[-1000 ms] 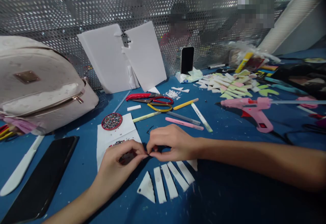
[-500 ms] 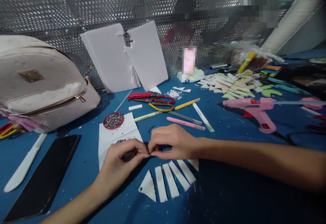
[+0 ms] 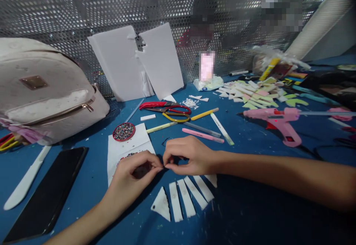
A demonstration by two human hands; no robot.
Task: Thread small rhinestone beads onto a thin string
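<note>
My left hand [image 3: 136, 176] and my right hand [image 3: 189, 156] meet fingertip to fingertip over the blue table. Each pinches a tiny dark thing between thumb and forefinger, too small to name. Just below them lie several white foam strips [image 3: 187, 197] in a fanned row, some with a pearly dot. A triangular foam piece [image 3: 161, 204] with a dark eye-like dot sits at the row's left end; another white piece [image 3: 212, 180] at the right end is partly covered by my right arm. Behind my left hand, a paper sheet [image 3: 114, 152] bears loose beads and a red-rimmed dish of beads [image 3: 124, 131].
Scissors [image 3: 167, 107] and several markers [image 3: 203, 135] lie beyond my hands. A pink glue gun [image 3: 278, 118] and a heap of foam offcuts [image 3: 253, 92] are at right. At left are a backpack [image 3: 50, 92], a black phone [image 3: 47, 196] and a white knife [image 3: 25, 182].
Both hands keep almost the same place and pinch, with only a slight shift of the fingertips. The things on the table stay put.
</note>
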